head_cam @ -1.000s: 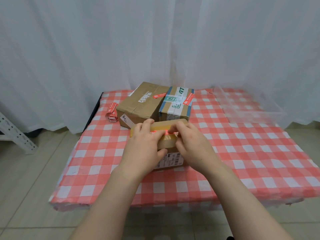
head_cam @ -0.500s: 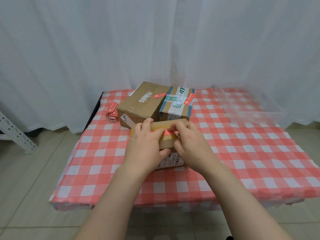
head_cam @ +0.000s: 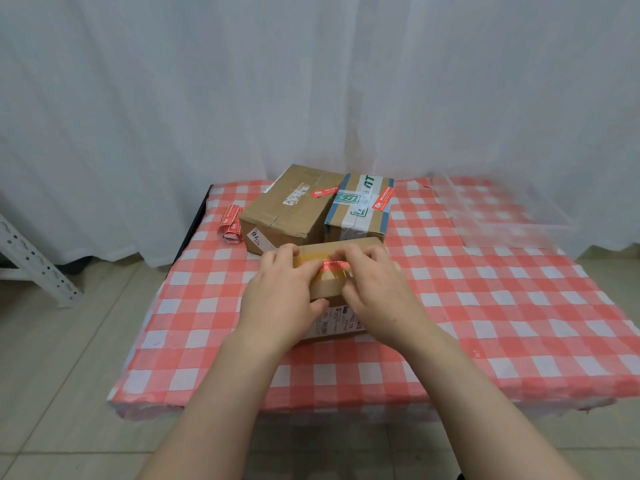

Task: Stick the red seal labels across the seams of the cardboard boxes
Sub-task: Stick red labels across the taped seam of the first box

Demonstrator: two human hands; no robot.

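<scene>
A small cardboard box (head_cam: 329, 289) with yellowish tape stands in the middle of the table. A red seal label (head_cam: 334, 265) lies across its top. My left hand (head_cam: 280, 296) rests on the box's left part, its fingers on the label's left end. My right hand (head_cam: 377, 292) covers the right part, its fingertips pressing the label's right end. Both hands hide most of the box. Behind it stand a plain brown box (head_cam: 291, 206) and a box with blue and white tape (head_cam: 360, 209), each bearing a red label. A roll of red labels (head_cam: 231, 223) lies at the far left.
The table wears a red and white checked cloth (head_cam: 485, 323). A clear plastic bin (head_cam: 491, 209) sits at the back right. White curtains hang behind. A white metal rack leg (head_cam: 31, 261) stands on the tiled floor to the left.
The hands have hardly moved. My fingers have slid slightly along the red label on the small box, and the right hand has come a little closer to the left.
</scene>
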